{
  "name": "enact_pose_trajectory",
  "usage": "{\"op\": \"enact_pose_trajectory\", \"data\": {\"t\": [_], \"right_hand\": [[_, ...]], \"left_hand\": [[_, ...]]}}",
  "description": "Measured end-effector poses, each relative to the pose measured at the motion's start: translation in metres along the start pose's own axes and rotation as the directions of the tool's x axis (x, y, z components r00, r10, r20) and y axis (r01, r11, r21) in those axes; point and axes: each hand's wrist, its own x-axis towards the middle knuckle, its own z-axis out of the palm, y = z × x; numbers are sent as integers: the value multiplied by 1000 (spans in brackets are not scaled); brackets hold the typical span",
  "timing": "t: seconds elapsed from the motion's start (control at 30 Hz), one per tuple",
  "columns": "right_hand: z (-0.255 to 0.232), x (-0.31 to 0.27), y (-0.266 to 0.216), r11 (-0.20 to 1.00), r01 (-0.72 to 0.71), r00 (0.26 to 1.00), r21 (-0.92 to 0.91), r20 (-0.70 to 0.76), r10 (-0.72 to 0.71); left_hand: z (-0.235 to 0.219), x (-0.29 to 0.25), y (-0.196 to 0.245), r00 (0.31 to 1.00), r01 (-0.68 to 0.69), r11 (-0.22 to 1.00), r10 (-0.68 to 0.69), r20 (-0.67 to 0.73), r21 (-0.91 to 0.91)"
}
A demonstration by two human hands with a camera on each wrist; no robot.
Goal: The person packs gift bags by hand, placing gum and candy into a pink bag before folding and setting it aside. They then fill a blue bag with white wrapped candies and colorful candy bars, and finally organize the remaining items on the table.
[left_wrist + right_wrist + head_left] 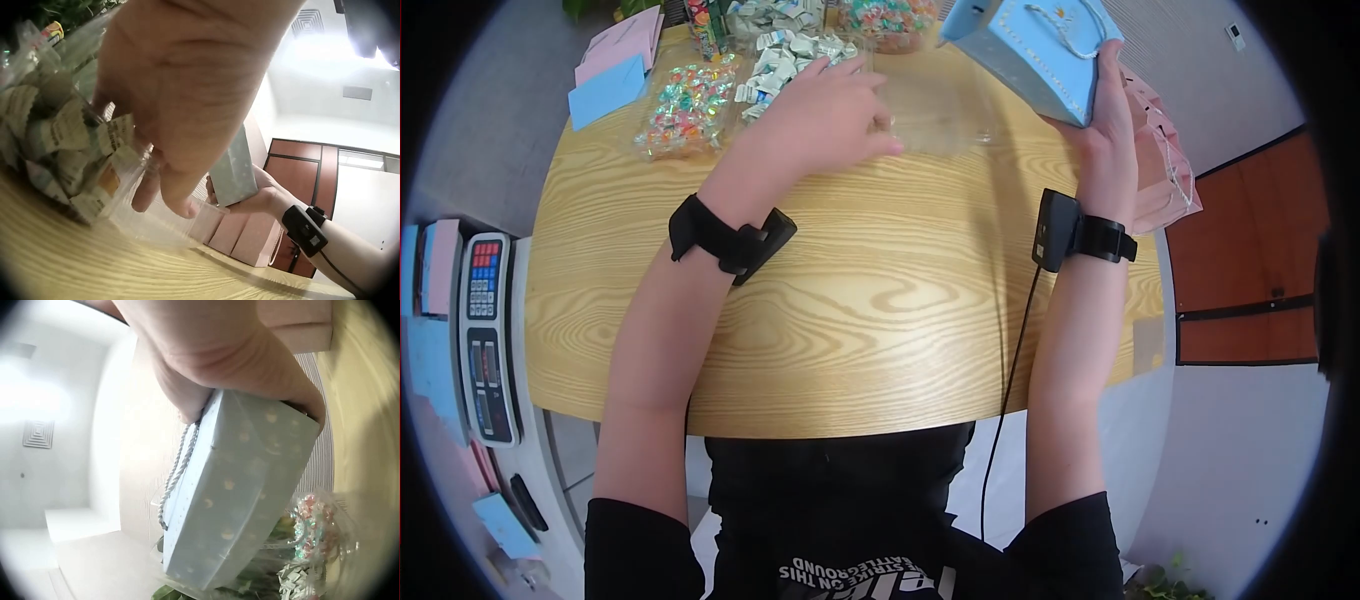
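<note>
A light blue paper bag with a rope handle (1035, 60) (240, 487) is held tilted above the table by my right hand (1108, 125) (219, 347), its thumb and fingers on either side. My left hand (830, 115) (178, 94) hovers at the white wrapped packets (775, 70) (59, 140), fingers loosely bent. Beside it lies a clear plastic container (945, 110) (156, 222). Whether the left fingertips touch a packet is hidden behind the hand.
Bags of colourful wrapped candies (690, 105) lie left of the packets, with another pile (890, 20) behind. Pink and blue paper pieces (608, 92) sit at the back left. Pink bags (1165, 160) stand right of my right hand. A scale (488, 340) is left of the table.
</note>
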Motion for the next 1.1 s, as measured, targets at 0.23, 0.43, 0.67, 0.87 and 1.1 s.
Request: {"op": "enact_pose_trajectory", "data": {"t": [0.23,0.43,0.67,0.87,1.1], "right_hand": [[-48,78,27,998,-34,985,-56,168,43],[-50,75,28,977,53,994,-208,108,-31],[-40,62,18,917,130,991,-378,87,-105],[-37,61,17,867,197,977,-457,161,-138],[-35,60,11,790,232,973,-568,148,-179]], "left_hand": [[1,4,-3,994,-83,996,83,-65,13],[14,7,-10,967,-166,986,166,-195,16],[16,8,-14,964,-182,982,170,-204,-42],[17,8,-14,952,-207,977,188,-242,-56],[16,9,-13,962,-188,980,171,-212,-63]]}}
